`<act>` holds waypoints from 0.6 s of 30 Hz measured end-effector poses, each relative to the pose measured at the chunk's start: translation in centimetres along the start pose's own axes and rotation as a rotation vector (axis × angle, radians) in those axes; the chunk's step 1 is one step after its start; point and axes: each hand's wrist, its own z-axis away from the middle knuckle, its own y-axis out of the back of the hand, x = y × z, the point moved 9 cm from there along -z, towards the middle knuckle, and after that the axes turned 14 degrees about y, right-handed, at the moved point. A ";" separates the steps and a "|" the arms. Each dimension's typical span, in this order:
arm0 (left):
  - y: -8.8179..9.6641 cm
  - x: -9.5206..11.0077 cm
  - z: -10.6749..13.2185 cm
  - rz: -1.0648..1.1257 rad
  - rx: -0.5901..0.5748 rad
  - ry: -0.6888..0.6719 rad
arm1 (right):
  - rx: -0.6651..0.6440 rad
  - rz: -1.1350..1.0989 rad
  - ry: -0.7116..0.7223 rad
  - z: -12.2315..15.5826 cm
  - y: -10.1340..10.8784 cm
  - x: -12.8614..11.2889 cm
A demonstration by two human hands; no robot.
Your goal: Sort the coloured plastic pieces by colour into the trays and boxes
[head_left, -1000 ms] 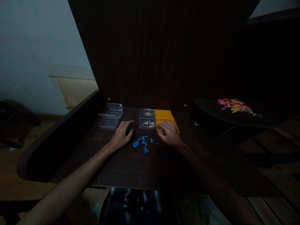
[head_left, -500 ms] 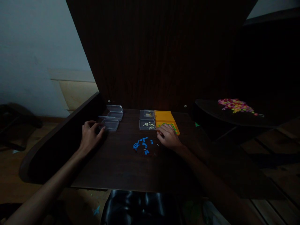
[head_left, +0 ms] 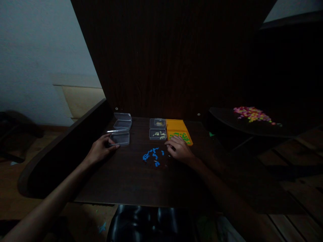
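At the left, my left hand (head_left: 101, 148) grips the near side of a clear plastic box (head_left: 120, 138), thumb at its front corner. The box's lid stands open, and no pieces show inside. My right hand (head_left: 179, 148) hovers in front of a yellow box (head_left: 176, 125), fingers curled together; whatever they may hold is hidden. Green pieces (head_left: 185, 137) lie in that box, partly behind my hand. Beside it, an open clear box (head_left: 150, 135) contains small whitish pieces (head_left: 159, 134). Loose blue pieces (head_left: 154, 155) are scattered on the table between my hands.
Behind the gripped box sits another open clear box (head_left: 122, 124). A dark upright panel (head_left: 161, 60) closes off the table's back, and a raised side board (head_left: 63, 148) borders the left. Colourful beads (head_left: 253, 114) are heaped on a dark surface at the right.
My left hand has closed on the clear box, which has shifted slightly towards me and to the right. My right hand has drawn back a little from the box of whitish pieces.
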 end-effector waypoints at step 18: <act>-3.0 15.0 1.6 0.362 0.056 -0.436 | 0.147 -0.046 -0.120 0.1 1.4 0.6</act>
